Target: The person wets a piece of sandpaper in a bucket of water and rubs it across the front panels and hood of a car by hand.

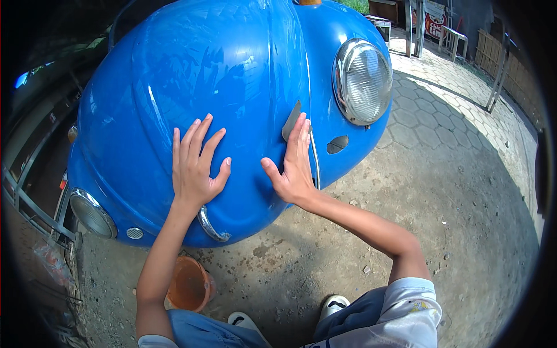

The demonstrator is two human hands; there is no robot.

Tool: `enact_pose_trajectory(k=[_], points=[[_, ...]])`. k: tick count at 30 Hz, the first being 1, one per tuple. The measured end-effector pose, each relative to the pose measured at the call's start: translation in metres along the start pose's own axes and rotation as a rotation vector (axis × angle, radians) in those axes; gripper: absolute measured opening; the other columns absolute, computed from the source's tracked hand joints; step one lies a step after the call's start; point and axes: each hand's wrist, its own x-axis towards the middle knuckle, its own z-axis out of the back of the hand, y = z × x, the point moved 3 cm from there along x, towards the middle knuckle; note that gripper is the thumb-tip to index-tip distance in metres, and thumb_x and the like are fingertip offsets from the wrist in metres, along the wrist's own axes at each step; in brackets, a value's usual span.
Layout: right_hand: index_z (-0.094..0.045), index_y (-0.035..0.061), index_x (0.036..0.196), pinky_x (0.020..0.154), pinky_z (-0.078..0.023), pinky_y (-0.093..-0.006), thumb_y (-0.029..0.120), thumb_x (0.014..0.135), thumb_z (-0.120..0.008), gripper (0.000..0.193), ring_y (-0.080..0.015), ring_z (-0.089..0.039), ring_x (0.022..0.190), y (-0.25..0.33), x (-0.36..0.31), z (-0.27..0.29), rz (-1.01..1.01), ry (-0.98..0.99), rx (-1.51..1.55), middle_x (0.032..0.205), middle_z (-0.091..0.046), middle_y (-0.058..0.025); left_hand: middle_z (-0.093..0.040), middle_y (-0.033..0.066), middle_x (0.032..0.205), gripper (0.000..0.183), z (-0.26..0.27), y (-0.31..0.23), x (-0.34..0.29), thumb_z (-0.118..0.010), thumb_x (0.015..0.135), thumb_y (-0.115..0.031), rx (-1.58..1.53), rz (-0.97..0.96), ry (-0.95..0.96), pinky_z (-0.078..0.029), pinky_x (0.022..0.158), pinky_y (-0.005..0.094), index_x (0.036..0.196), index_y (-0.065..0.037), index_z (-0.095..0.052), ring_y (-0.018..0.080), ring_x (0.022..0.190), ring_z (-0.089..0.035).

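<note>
The blue front hood [232, 75] of a rounded car lies in front of me, its surface wet or streaked. My left hand [197, 162] rests on the hood with its fingers spread, holding nothing. Over by the hood's right edge, my right hand [294, 162] presses a dark grey piece of sandpaper [291, 123] against the paint. Its fingers are close together and stretched out, the thumb apart; they hide part of the sheet. Between my forearms, a chrome handle [213, 227] curves from the hood's lower end.
Chrome-rimmed headlights sit at right [364, 82] and left [93, 214]. A dark oval opening [337, 144] is below the right one. An orange-brown bucket [190, 283] stands by my left forearm. Metal rails [35, 203] run along the left; hexagonal paving [432, 119] lies right.
</note>
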Motion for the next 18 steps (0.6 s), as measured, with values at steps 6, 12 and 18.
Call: enact_pose_trajectory(k=[6,12,18], points=[[-0.011,-0.0045,0.169,0.131,-0.005,-0.0586,0.055,0.107,-0.053,0.096,-0.0475,0.004,0.164,-0.008,0.047,0.007,-0.094,-0.076,0.013,0.176,-0.001,-0.0306,-0.05,0.014,0.162,0.055,0.005,0.001,0.002,-0.07,0.09,-0.029,0.005,0.01,0.032,-0.021,0.129,0.0619,0.142,-0.012,-0.066,0.0367,0.151,-0.043],[-0.009,0.0017,0.171,0.128,-0.002,-0.0658,0.063,0.105,-0.05,0.099,-0.0482,0.005,0.164,-0.005,0.014,-0.008,0.023,0.014,-0.137,0.177,0.002,-0.0293,-0.049,0.0147,0.162,0.056,-0.006,-0.007,0.009,-0.071,0.089,-0.026,-0.096,0.016,-0.011,-0.019,0.129,0.063,0.144,-0.012,-0.065,0.0374,0.152,-0.042],[-0.009,0.0004,0.171,0.13,-0.007,-0.0604,0.059,0.105,-0.056,0.099,-0.0487,0.0,0.164,-0.014,0.062,0.012,-0.145,-0.1,0.011,0.176,-0.002,-0.0308,-0.049,0.0144,0.163,0.056,-0.007,-0.025,0.046,-0.069,0.091,-0.026,-0.099,0.005,-0.05,-0.022,0.128,0.0634,0.145,-0.011,-0.063,0.0385,0.152,-0.042]])
